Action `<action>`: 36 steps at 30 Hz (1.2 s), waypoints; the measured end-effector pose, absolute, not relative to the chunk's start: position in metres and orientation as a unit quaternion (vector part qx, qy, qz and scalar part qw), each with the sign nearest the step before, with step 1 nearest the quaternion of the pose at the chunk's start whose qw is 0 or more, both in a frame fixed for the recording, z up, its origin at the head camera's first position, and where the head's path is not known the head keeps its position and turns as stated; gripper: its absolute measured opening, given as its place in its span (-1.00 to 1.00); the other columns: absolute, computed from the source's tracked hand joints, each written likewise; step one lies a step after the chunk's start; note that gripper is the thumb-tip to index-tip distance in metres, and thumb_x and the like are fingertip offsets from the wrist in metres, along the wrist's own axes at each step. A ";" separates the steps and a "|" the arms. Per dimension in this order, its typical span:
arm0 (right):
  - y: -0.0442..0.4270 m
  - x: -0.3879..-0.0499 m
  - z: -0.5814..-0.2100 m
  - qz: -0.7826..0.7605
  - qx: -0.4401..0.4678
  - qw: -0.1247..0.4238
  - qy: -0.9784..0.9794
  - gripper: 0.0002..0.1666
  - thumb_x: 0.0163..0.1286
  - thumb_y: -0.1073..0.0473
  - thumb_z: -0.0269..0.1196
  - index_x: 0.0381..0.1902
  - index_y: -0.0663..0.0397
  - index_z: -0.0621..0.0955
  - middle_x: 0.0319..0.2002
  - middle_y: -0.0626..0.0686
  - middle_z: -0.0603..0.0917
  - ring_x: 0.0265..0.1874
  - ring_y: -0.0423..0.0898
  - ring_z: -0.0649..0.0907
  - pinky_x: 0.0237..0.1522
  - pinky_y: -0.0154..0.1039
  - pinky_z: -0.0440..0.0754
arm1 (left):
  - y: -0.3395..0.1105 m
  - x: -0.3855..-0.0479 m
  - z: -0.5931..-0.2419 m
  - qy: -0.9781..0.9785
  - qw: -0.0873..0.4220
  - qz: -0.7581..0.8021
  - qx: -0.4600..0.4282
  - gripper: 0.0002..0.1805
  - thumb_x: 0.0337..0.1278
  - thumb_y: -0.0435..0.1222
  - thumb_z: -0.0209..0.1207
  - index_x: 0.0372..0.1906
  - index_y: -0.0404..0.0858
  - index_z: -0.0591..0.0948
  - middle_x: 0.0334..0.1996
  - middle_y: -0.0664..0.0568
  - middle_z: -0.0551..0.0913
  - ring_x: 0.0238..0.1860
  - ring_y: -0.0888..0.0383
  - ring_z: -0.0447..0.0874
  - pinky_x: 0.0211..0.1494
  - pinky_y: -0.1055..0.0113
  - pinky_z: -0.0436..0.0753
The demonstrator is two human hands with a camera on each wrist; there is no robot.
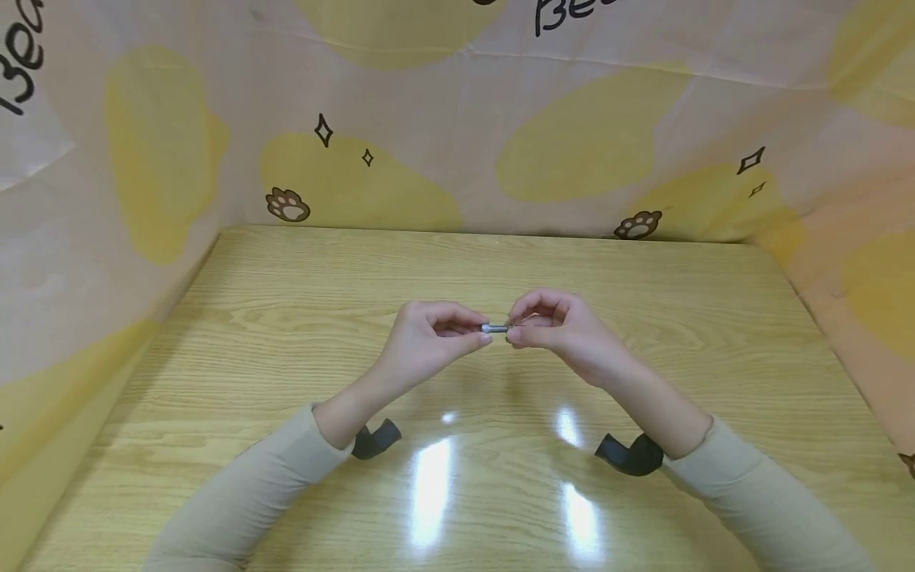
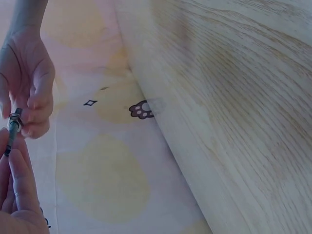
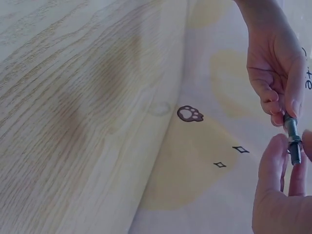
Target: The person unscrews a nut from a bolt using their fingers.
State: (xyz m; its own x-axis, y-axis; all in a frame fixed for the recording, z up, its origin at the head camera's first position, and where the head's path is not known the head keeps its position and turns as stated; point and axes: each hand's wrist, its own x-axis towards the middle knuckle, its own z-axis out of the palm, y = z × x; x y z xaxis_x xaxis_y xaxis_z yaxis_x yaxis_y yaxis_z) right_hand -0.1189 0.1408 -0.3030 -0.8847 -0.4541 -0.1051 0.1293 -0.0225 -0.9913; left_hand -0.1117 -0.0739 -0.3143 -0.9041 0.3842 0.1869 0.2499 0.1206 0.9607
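Above the middle of the table, a small metal bolt (image 1: 495, 328) lies roughly level between the two hands in the head view. My left hand (image 1: 422, 338) pinches its head end between thumb and fingertips. At the threaded end, my right hand (image 1: 572, 334) has thumb and fingertips about a metal nut (image 3: 295, 139). The right wrist view shows the nut on the shank, with a short piece of thread sticking out past it. In the left wrist view, the nut partly hides the thread; the bolt's head is covered by the left fingertips.
Under both hands spreads a wood-grain table (image 1: 286, 318) with bright light reflections near its front. A patterned cloth (image 1: 465, 119) hangs along the back and both sides. Black straps (image 1: 632, 455) show by both wrists, beside the light sleeves.
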 end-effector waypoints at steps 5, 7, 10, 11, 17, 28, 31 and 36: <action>0.141 -0.119 -0.303 -0.702 -0.119 0.201 0.673 -0.86 0.25 0.40 0.20 -0.23 0.16 0.55 -0.28 0.04 0.60 -0.33 -0.13 0.65 -0.16 -0.25 0.66 | -0.074 -0.112 -0.315 0.749 0.053 0.627 0.209 -0.85 -0.04 -0.44 0.32 -0.29 -0.39 0.69 -0.38 -0.07 0.70 -0.40 0.13 0.69 -0.29 0.30 0.70; 0.140 -0.120 -0.302 -0.699 -0.105 0.207 0.676 -0.90 0.33 0.31 0.16 -0.23 0.24 0.54 -0.34 0.04 0.61 -0.41 -0.13 0.66 -0.22 -0.24 0.68 | -0.073 -0.112 -0.315 0.750 0.053 0.626 0.208 -0.85 -0.03 -0.43 0.32 -0.29 -0.39 0.68 -0.38 -0.07 0.70 -0.40 0.13 0.69 -0.28 0.30 0.70; 0.140 -0.119 -0.302 -0.697 -0.092 0.220 0.676 -0.89 0.36 0.28 0.14 -0.26 0.25 0.55 -0.44 0.04 0.63 -0.49 -0.14 0.65 -0.29 -0.25 0.69 | -0.072 -0.112 -0.315 0.750 0.056 0.625 0.207 -0.85 -0.02 -0.42 0.32 -0.29 -0.39 0.68 -0.37 -0.06 0.70 -0.39 0.14 0.70 -0.27 0.30 0.70; 0.141 -0.119 -0.302 -0.699 -0.093 0.222 0.674 -0.92 0.33 0.30 0.17 -0.27 0.24 0.56 -0.44 0.05 0.63 -0.49 -0.15 0.65 -0.28 -0.26 0.68 | -0.072 -0.112 -0.315 0.750 0.056 0.626 0.208 -0.86 -0.02 -0.43 0.32 -0.29 -0.39 0.68 -0.37 -0.06 0.70 -0.39 0.13 0.70 -0.27 0.30 0.70; 0.145 -0.117 -0.303 -0.703 -0.130 0.205 0.668 -0.76 0.16 0.46 0.24 -0.23 0.11 0.57 -0.26 0.05 0.60 -0.29 -0.14 0.65 -0.13 -0.24 0.64 | -0.072 -0.112 -0.315 0.747 0.055 0.627 0.213 -0.86 -0.04 -0.45 0.32 -0.29 -0.40 0.68 -0.37 -0.08 0.70 -0.40 0.13 0.69 -0.28 0.30 0.70; 0.145 -0.119 -0.304 -0.697 -0.117 0.213 0.674 -0.84 0.22 0.44 0.20 -0.25 0.17 0.55 -0.35 0.03 0.64 -0.36 -0.16 0.66 -0.20 -0.26 0.66 | -0.071 -0.113 -0.314 0.748 0.055 0.625 0.218 -0.86 -0.02 -0.44 0.31 -0.29 -0.39 0.68 -0.35 -0.06 0.70 -0.38 0.13 0.69 -0.26 0.30 0.69; 0.146 -0.120 -0.304 -0.701 -0.131 0.207 0.670 -0.74 0.15 0.47 0.23 -0.22 0.09 0.56 -0.24 0.04 0.61 -0.28 -0.14 0.66 -0.12 -0.25 0.64 | -0.071 -0.114 -0.315 0.748 0.055 0.625 0.216 -0.86 -0.03 -0.45 0.31 -0.29 -0.39 0.68 -0.36 -0.06 0.70 -0.39 0.13 0.69 -0.26 0.30 0.70; 0.143 -0.118 -0.302 -0.690 -0.097 0.218 0.684 -0.90 0.35 0.29 0.14 -0.22 0.23 0.54 -0.36 0.05 0.62 -0.42 -0.13 0.66 -0.23 -0.23 0.68 | -0.071 -0.112 -0.315 0.750 0.056 0.624 0.215 -0.86 -0.02 -0.44 0.31 -0.29 -0.38 0.68 -0.37 -0.06 0.70 -0.39 0.14 0.69 -0.26 0.31 0.69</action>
